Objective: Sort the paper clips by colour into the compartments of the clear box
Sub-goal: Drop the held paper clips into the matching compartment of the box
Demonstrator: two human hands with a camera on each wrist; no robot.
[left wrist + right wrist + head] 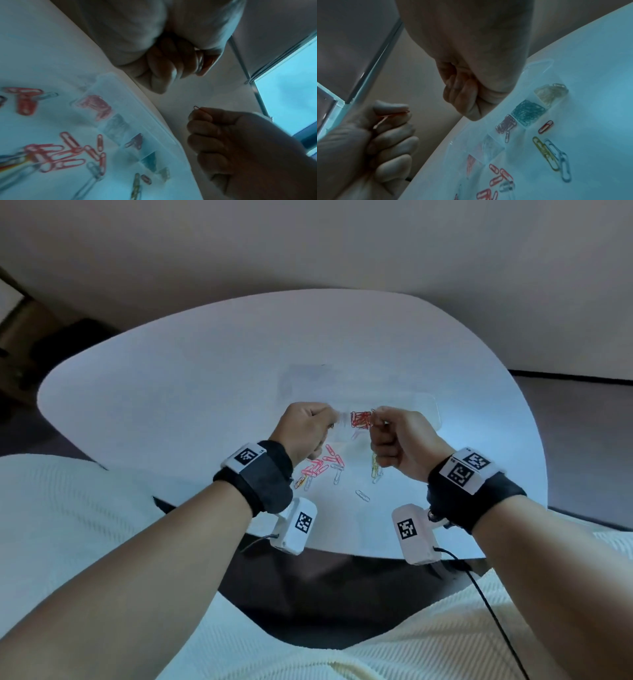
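Note:
The clear box (pixel 435 414) lies on the white table (pixel 171 392) just beyond both hands. Its row of compartments holds red clips (pixel 361 419), silver clips (pixel 491 147), purple clips (pixel 506 124), teal clips (pixel 529 112) and pale yellow clips (pixel 551 93). My left hand (pixel 325 421) is curled and pinches a red paper clip (pixel 392 116) between thumb and forefinger. My right hand (pixel 376 419) is fisted above the red compartment and pinches a dark red clip (pixel 197 108). Both hands hover above the table.
Loose clips lie on the table in front of the box: a red pile (pixel 322 463), a yellow one (pixel 375 469), blue ones (pixel 563 159) and a white one (pixel 362 495). The table's near edge (pixel 342 551) is close to my lap.

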